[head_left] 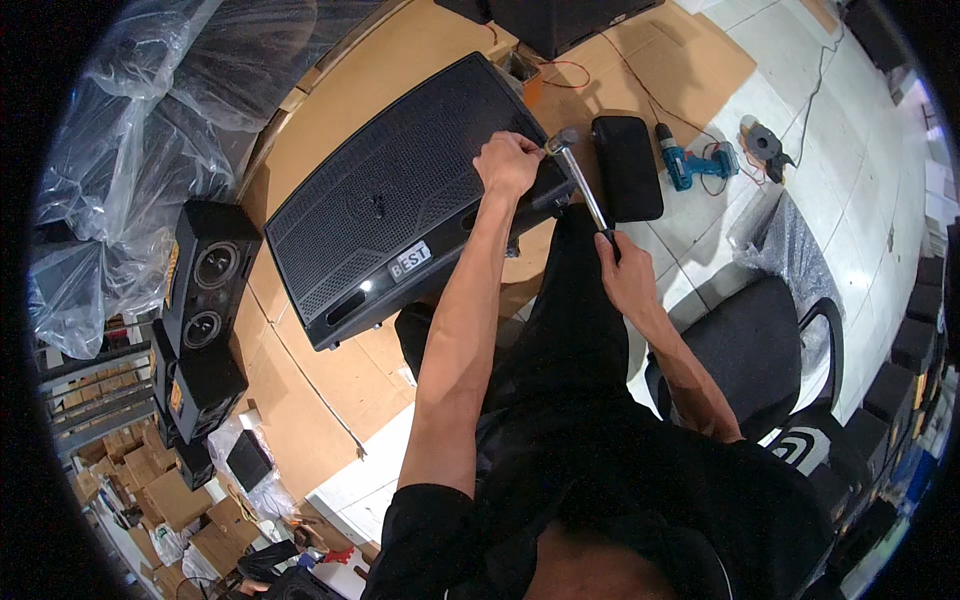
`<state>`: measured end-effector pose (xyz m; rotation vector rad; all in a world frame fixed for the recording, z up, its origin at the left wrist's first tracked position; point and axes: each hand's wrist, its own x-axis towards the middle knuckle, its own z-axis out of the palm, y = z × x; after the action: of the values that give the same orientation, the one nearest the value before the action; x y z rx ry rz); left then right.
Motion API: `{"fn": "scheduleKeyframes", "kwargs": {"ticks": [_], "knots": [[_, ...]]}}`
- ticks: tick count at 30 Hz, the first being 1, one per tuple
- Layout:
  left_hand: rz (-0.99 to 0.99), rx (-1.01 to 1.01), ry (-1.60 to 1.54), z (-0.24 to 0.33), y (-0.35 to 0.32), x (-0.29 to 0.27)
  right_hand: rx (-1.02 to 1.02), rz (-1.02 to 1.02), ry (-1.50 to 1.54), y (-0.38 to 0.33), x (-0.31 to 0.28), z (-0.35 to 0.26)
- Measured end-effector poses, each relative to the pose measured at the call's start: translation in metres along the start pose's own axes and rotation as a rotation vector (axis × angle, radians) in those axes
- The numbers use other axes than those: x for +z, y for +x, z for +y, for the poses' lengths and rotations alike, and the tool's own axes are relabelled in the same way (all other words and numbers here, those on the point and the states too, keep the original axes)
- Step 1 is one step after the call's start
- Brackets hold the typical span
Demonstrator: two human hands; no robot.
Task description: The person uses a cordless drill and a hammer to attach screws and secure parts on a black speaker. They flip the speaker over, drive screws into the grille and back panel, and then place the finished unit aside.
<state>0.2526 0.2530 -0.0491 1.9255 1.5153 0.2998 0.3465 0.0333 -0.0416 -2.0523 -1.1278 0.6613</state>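
Hammer (585, 187) in right hand (630, 272), head beside a black speaker (380, 200)

Condition: the speaker is a large black cabinet with a perforated grille (350, 165) and a pale badge (409, 260) along the side nearer the person. The hammer has a bright metal shaft, a dark grip and a grey head (563, 140).

Position: the speaker lies on tan cardboard (365, 70), ahead of the person and mostly to the left. The right hand's fingers are wrapped around the hammer's grip. The left hand (507, 165) is over the speaker's right end, its fingers bunched and its fingertips just beside the hammer head; whether they pinch anything cannot be told. Contact between hammer head and speaker cannot be confirmed.

Orientation: the speaker's grille faces up, its long axis slanting from lower left to upper right. The hammer's shaft runs across that line, head to the upper left, grip to the lower right.

Nearby: a black case (628, 168) lies right of the hammer head, with a teal drill (695, 165) beyond it.
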Motion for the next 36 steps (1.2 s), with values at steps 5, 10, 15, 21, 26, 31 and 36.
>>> {"fn": "scheduleKeyframes", "kwargs": {"ticks": [5, 10, 15, 21, 26, 31, 36], "knots": [[0.047, 0.036, -0.008, 0.000, -0.005, 0.002, -0.016, 0.005, -0.039, 0.001, 0.002, 0.004], [0.050, 0.034, -0.040, -0.001, -0.007, 0.002, -0.014, 0.001, -0.084, 0.001, 0.004, 0.007], [0.085, 0.071, -0.028, -0.004, -0.007, 0.005, -0.015, 0.014, -0.049, 0.002, 0.001, 0.003], [0.132, 0.100, -0.173, -0.007, -0.015, -0.003, -0.019, 0.007, -0.070, 0.000, -0.002, 0.003], [0.317, 0.105, -0.255, -0.028, -0.031, -0.015, -0.106, 0.023, -0.150, 0.007, -0.012, -0.008], [0.547, 0.178, -0.031, -0.064, -0.053, -0.020, -0.152, 0.019, -0.183, 0.012, -0.021, -0.023], [0.646, 0.234, 0.033, -0.080, -0.063, -0.015, -0.237, 0.043, -0.353, 0.013, -0.012, -0.006]]}}
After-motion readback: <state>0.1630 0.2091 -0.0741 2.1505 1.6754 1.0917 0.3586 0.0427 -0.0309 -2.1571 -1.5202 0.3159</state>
